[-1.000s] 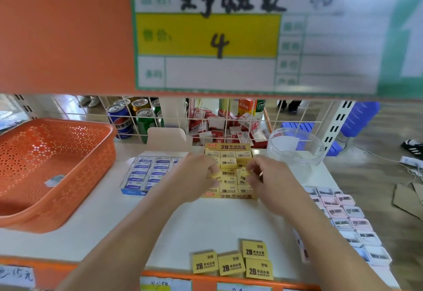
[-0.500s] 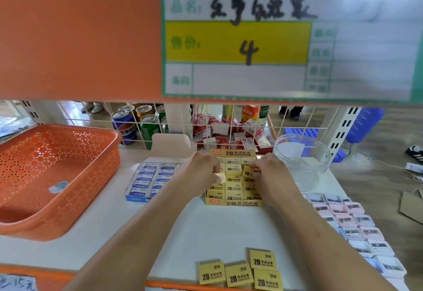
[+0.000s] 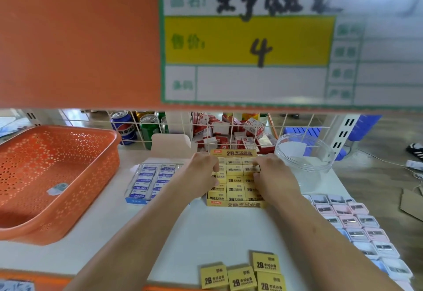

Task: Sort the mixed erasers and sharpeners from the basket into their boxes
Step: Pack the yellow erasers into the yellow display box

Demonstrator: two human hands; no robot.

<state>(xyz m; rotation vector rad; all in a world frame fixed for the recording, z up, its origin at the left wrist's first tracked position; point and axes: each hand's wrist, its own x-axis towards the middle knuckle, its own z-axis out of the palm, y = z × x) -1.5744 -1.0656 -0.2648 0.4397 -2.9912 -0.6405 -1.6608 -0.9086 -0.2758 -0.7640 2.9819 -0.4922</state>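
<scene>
1. The left hand [image 3: 201, 174] and the right hand [image 3: 273, 176] now sit farther back over the yellow box [image 3: 235, 204], nearer its rear wall.
2. They are wider apart, baring the middle column of yellow erasers [image 3: 235, 169].
3. Their curled fingers pinch erasers in the outer columns.
4. The price sign [image 3: 249, 41] lies further right in view.

Basket [image 3: 91, 187] left, eraser boxes [image 3: 235, 204] side by side centre, sharpeners [image 3: 357, 233] right — perhaps boxed.

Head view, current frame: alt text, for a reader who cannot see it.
A person's left hand and right hand touch yellow 2B erasers packed in a yellow box on a shelf. An orange basket stands left, a blue eraser box between, pastel sharpeners right, four loose 2B erasers in front.
</scene>
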